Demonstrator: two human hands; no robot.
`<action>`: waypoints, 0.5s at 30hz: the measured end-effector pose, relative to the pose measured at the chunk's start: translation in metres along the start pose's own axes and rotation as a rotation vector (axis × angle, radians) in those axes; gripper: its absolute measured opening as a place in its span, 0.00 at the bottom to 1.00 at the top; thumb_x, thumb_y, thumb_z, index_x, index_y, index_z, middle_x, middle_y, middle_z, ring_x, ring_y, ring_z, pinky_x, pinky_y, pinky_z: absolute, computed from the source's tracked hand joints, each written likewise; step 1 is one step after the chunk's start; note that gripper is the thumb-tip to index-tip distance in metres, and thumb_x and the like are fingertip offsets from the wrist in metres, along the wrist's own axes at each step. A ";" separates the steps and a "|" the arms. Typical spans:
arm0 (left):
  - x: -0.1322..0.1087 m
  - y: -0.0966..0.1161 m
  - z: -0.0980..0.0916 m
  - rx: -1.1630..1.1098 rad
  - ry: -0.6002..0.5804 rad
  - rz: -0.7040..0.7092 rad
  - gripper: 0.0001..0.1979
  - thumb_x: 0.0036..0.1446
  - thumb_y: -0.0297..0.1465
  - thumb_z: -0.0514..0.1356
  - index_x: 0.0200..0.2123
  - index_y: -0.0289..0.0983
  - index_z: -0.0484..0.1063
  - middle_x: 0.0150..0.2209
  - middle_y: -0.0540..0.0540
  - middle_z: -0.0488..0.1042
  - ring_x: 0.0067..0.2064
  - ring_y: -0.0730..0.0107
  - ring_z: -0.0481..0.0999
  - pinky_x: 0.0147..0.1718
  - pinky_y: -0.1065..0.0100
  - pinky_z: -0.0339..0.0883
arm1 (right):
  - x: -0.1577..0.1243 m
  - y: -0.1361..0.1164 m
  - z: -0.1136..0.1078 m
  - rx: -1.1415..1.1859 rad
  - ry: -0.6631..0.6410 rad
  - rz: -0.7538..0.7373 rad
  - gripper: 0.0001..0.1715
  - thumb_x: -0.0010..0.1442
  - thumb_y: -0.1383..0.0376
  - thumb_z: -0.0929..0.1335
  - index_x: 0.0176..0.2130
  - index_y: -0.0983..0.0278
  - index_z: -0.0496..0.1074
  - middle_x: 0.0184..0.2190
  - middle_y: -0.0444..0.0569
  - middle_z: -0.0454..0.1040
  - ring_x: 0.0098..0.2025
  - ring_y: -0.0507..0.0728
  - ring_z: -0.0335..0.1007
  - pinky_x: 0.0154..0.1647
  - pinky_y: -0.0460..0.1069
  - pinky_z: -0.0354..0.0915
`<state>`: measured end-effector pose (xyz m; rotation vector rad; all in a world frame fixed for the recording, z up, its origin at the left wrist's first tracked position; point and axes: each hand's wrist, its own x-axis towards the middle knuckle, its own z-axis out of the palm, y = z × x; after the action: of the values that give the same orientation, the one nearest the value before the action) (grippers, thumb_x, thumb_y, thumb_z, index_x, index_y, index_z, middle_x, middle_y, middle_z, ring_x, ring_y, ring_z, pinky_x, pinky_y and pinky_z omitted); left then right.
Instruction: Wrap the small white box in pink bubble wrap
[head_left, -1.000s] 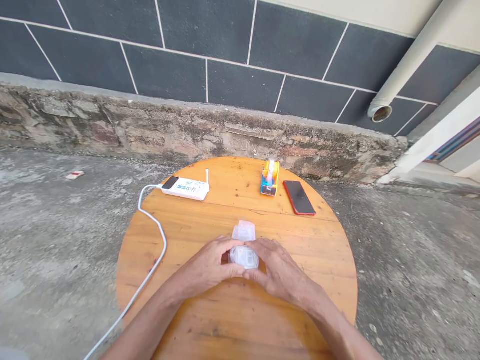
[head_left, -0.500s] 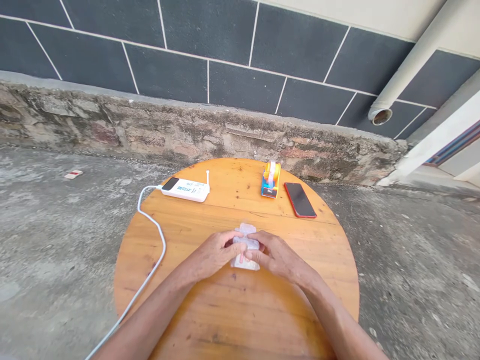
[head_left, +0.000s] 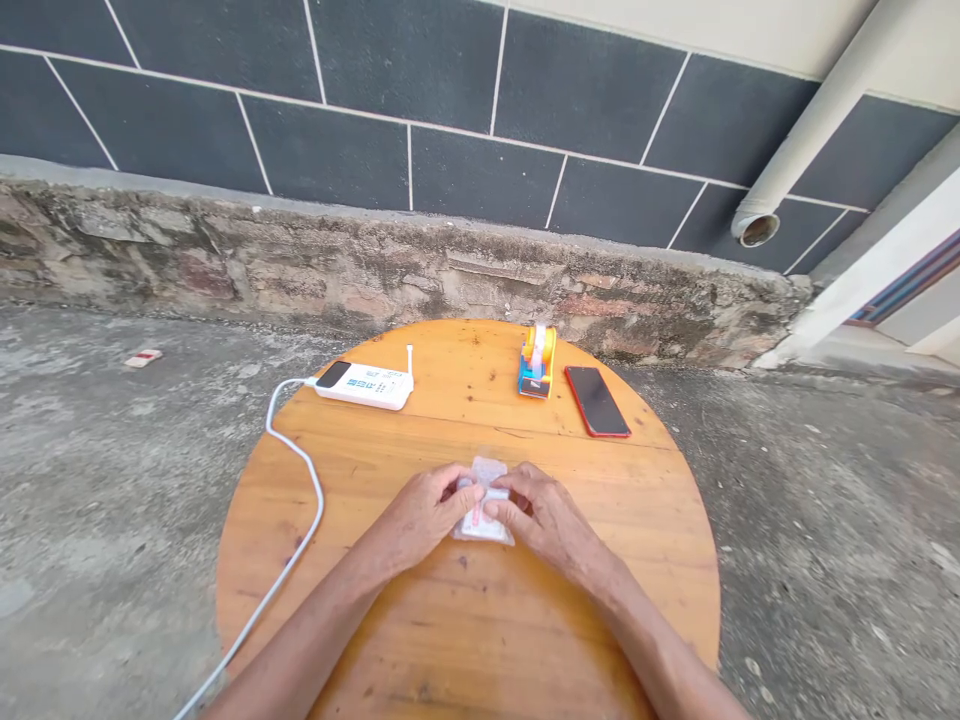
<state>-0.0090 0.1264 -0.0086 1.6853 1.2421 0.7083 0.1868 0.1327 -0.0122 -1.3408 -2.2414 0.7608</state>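
Outdoors: dark-grey block-patterned wall over a rough stone footing, grey concrete ground on both sides. Before the wall, one round, orange-brown wooden table.

One flat, clear-and-white plastic packet with a red mark, near the table's middle, between two bare hands. Long axis runs from the person toward the wall — narrower clear end to the wall, wider printed end to the person.

Left hand: grip narrow, thumb and fingers holding the packet's left side. Right hand: the same on the right side.

Farther back, counted: one white oblong device with a dark panel, at left, one white cable joined to it; one yellow-and-blue tape dispenser; one red-edged black phone — just right of the dispenser, tilted.
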 end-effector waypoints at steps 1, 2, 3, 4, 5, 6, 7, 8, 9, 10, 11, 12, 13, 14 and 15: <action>-0.003 0.001 0.000 0.004 0.010 -0.010 0.17 0.58 0.39 0.51 0.41 0.35 0.73 0.32 0.49 0.73 0.32 0.69 0.69 0.30 0.71 0.62 | -0.003 -0.002 0.001 -0.010 0.020 -0.013 0.19 0.61 0.52 0.65 0.44 0.62 0.73 0.34 0.47 0.69 0.33 0.53 0.66 0.34 0.48 0.61; -0.008 0.002 0.001 0.002 0.015 -0.023 0.17 0.57 0.38 0.52 0.45 0.36 0.71 0.32 0.49 0.73 0.33 0.69 0.70 0.31 0.70 0.62 | -0.006 -0.005 0.002 -0.028 0.044 -0.036 0.19 0.61 0.53 0.65 0.45 0.62 0.73 0.35 0.48 0.70 0.35 0.54 0.66 0.36 0.49 0.62; -0.012 0.003 0.002 -0.009 0.017 -0.040 0.19 0.56 0.36 0.53 0.50 0.37 0.68 0.34 0.49 0.74 0.33 0.68 0.70 0.32 0.70 0.63 | -0.010 -0.008 0.003 -0.052 0.073 -0.064 0.18 0.61 0.54 0.66 0.45 0.62 0.72 0.35 0.49 0.70 0.36 0.55 0.66 0.38 0.50 0.62; -0.017 0.004 0.003 -0.023 0.019 -0.054 0.22 0.55 0.35 0.55 0.54 0.37 0.65 0.36 0.48 0.74 0.34 0.68 0.71 0.33 0.69 0.64 | -0.014 -0.010 0.004 -0.079 0.102 -0.094 0.18 0.60 0.55 0.66 0.46 0.63 0.71 0.37 0.50 0.70 0.37 0.57 0.66 0.39 0.51 0.62; -0.022 0.004 0.004 -0.031 0.019 -0.058 0.25 0.54 0.33 0.56 0.56 0.38 0.62 0.38 0.47 0.74 0.35 0.67 0.71 0.34 0.69 0.65 | -0.019 -0.013 0.005 -0.105 0.125 -0.120 0.17 0.60 0.56 0.67 0.46 0.63 0.70 0.38 0.51 0.70 0.39 0.58 0.66 0.41 0.53 0.62; -0.026 0.004 0.005 -0.029 0.017 -0.051 0.27 0.52 0.32 0.57 0.57 0.38 0.61 0.40 0.46 0.74 0.36 0.66 0.71 0.35 0.69 0.65 | -0.024 -0.016 0.006 -0.128 0.136 -0.141 0.17 0.60 0.58 0.67 0.47 0.62 0.69 0.40 0.52 0.70 0.40 0.58 0.66 0.42 0.54 0.62; -0.030 0.004 0.006 -0.013 0.017 -0.030 0.28 0.51 0.31 0.59 0.57 0.39 0.61 0.42 0.46 0.73 0.38 0.66 0.71 0.36 0.68 0.66 | -0.029 -0.018 0.007 -0.144 0.137 -0.155 0.18 0.59 0.59 0.67 0.49 0.61 0.68 0.41 0.52 0.70 0.40 0.59 0.66 0.43 0.54 0.62; -0.034 0.005 0.007 0.012 0.018 0.004 0.28 0.50 0.30 0.59 0.56 0.40 0.63 0.43 0.46 0.72 0.39 0.65 0.71 0.38 0.67 0.66 | -0.034 -0.020 0.008 -0.157 0.132 -0.165 0.19 0.59 0.60 0.68 0.50 0.61 0.67 0.42 0.53 0.69 0.41 0.60 0.65 0.43 0.55 0.62; -0.038 0.005 0.008 0.040 0.018 0.048 0.27 0.49 0.29 0.59 0.55 0.41 0.64 0.44 0.46 0.72 0.41 0.64 0.71 0.40 0.67 0.66 | -0.038 -0.021 0.009 -0.168 0.126 -0.169 0.20 0.58 0.62 0.68 0.51 0.60 0.66 0.43 0.53 0.69 0.42 0.60 0.65 0.44 0.55 0.62; -0.041 0.005 0.010 0.064 0.014 0.095 0.25 0.49 0.27 0.59 0.53 0.42 0.66 0.44 0.46 0.71 0.42 0.64 0.71 0.43 0.66 0.65 | -0.042 -0.022 0.009 -0.178 0.117 -0.170 0.21 0.58 0.63 0.68 0.51 0.59 0.66 0.44 0.52 0.69 0.42 0.60 0.65 0.45 0.56 0.61; -0.043 0.006 0.011 0.078 0.011 0.137 0.25 0.49 0.25 0.58 0.52 0.44 0.67 0.44 0.47 0.71 0.44 0.64 0.70 0.44 0.66 0.65 | -0.045 -0.023 0.010 -0.187 0.108 -0.168 0.22 0.57 0.64 0.68 0.52 0.59 0.65 0.45 0.52 0.68 0.43 0.60 0.65 0.45 0.56 0.61; -0.045 0.006 0.013 0.087 0.010 0.171 0.24 0.48 0.23 0.58 0.50 0.44 0.69 0.44 0.47 0.71 0.45 0.65 0.70 0.45 0.67 0.64 | -0.048 -0.024 0.009 -0.196 0.098 -0.163 0.22 0.57 0.65 0.68 0.52 0.58 0.65 0.45 0.52 0.68 0.43 0.60 0.64 0.46 0.56 0.61; -0.047 0.006 0.014 0.092 0.010 0.196 0.24 0.47 0.22 0.57 0.48 0.45 0.70 0.43 0.48 0.70 0.45 0.65 0.70 0.46 0.67 0.64 | -0.050 -0.024 0.009 -0.203 0.085 -0.159 0.23 0.57 0.66 0.68 0.52 0.58 0.65 0.44 0.51 0.68 0.43 0.60 0.64 0.46 0.57 0.61; -0.049 0.006 0.015 0.096 0.012 0.210 0.24 0.47 0.21 0.56 0.47 0.45 0.70 0.43 0.48 0.70 0.45 0.66 0.70 0.46 0.68 0.64 | -0.052 -0.025 0.008 -0.207 0.067 -0.155 0.23 0.57 0.66 0.68 0.52 0.57 0.64 0.44 0.50 0.68 0.43 0.60 0.64 0.46 0.57 0.61; -0.050 0.005 0.017 0.102 0.015 0.217 0.23 0.47 0.20 0.56 0.46 0.45 0.70 0.43 0.48 0.69 0.45 0.66 0.70 0.45 0.68 0.65 | -0.053 -0.025 0.007 -0.209 0.051 -0.151 0.23 0.56 0.67 0.68 0.52 0.57 0.65 0.44 0.50 0.68 0.43 0.60 0.65 0.45 0.56 0.62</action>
<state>-0.0095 0.0738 -0.0086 1.9217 1.1330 0.7993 0.1898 0.0741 -0.0058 -1.2475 -2.4015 0.4454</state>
